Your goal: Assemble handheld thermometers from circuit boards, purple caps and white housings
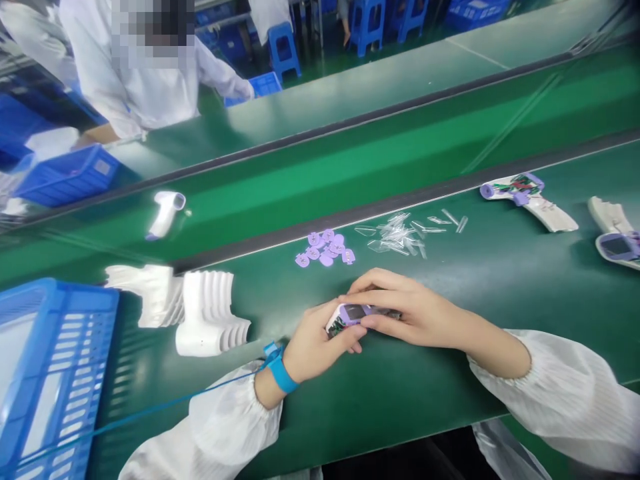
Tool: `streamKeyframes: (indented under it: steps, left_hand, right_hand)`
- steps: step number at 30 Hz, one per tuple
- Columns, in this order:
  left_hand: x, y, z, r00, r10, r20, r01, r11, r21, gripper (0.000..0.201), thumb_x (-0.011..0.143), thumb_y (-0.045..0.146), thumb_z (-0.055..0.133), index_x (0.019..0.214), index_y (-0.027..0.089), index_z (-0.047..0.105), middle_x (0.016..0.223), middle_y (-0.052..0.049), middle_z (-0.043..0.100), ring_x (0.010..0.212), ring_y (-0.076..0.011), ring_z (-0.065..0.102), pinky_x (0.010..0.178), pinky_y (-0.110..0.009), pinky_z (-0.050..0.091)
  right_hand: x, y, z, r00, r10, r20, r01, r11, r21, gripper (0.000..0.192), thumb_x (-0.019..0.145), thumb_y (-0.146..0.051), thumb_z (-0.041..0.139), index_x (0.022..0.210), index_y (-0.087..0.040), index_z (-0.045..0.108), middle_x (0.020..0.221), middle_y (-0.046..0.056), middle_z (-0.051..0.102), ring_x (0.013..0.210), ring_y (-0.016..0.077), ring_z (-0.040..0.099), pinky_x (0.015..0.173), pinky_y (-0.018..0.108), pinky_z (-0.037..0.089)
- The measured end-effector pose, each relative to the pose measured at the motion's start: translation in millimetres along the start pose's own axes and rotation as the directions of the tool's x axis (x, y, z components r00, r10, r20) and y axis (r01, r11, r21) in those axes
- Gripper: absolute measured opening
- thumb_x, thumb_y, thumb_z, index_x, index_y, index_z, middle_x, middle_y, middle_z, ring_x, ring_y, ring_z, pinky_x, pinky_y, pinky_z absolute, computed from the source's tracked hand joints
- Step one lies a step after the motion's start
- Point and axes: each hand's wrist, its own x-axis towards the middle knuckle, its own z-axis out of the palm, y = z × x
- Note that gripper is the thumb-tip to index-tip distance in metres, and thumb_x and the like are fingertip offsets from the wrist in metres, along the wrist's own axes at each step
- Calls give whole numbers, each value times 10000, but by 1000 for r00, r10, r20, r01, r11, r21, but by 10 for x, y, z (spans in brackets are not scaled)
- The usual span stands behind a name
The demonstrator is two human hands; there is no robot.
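On the green bench (pixel 450 400), both hands meet over a purple-and-white thermometer head (pixel 350 315). The left hand (pixel 317 347), wearing a blue wrist strap (pixel 279 370), cups it from below with fingers clamped on it; the right hand (pixel 415 310) has its fingers closed over the top. Beyond lie purple buttons (pixel 326 249) and clear lenses (pixel 400 233). No writing is legible anywhere.
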Motion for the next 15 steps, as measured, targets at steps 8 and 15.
streamKeyframes:
  steps: [8, 15]
  left_hand:
    - [9, -7, 7, 996, -82, -27, 78, 989, -123, 464, 1003, 590, 686, 1103, 137, 681, 706, -51, 769, 615, -175, 748, 622, -261, 605]
    - [15, 36, 18, 998, -53, -24, 51, 994, -93, 420, 1013, 546, 688, 1070, 130, 683, 703, -50, 760, 615, -170, 746, 627, -258, 612]
  right_hand:
    - [-75, 73, 24, 994, 0, -108, -5, 999, -42, 267, 1078, -199, 630, 1309, -295, 723, 1160, 68, 676, 1068, 189, 666, 850, 304, 600]
    - [-65, 17, 62, 991, 27, -130, -34, 998, -50, 336, 1080, -234, 633, 1416, -237, 625, 1236, 104, 643, 1132, 209, 648, 914, 345, 606]
